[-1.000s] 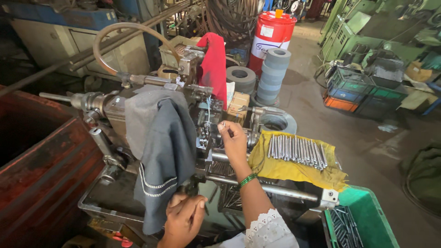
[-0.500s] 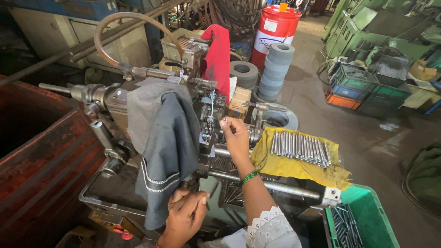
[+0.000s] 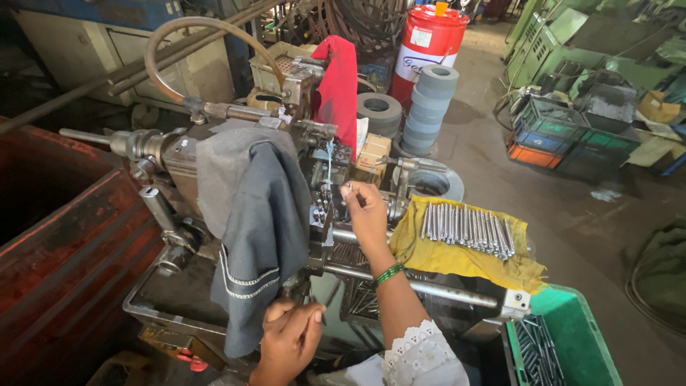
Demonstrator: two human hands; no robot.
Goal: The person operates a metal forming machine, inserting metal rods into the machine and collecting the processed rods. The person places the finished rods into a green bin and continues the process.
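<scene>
Right hand [image 3: 366,211] has crept a little further in toward the middle of the small machine [image 3: 314,179] than half a second ago; thumb and forefinger are pinched on a small metal pin [image 3: 349,186], other fingers loosely curled. Pin sits at the fingertips, just beside the machine's jig under a thin stream of pale coolant. Left hand [image 3: 289,336] has barely shifted: down at the machine's near edge, fingers closed round something dark, probably a lever handle, though the view is too poor to be sure. Judgement: feeding of pins is mid-cycle, one piece being placed or taken at the jig while the other hand stays on the control.

Grey cloth [image 3: 250,221] hangs over the machine's left side, red cloth [image 3: 339,86] over its far end. Yellow cloth [image 3: 464,254] on the machine's right edge carries a row of finished-looking metal rods [image 3: 468,227], lying side by side. Green bin [image 3: 572,336] at the near right corner holds more rods.

Packages and labels: red drum [image 3: 429,43] beyond the far end, round, with a white label band and a yellow cap. Stack of grey grinding wheels [image 3: 429,100] just beside it. Small tan cardboard box [image 3: 373,154] on the far right part of the machine. Green, blue and orange plastic crates [image 3: 564,139] on the floor well apart, at the right. Rust-red metal bin [image 3: 64,243] at the left.
</scene>
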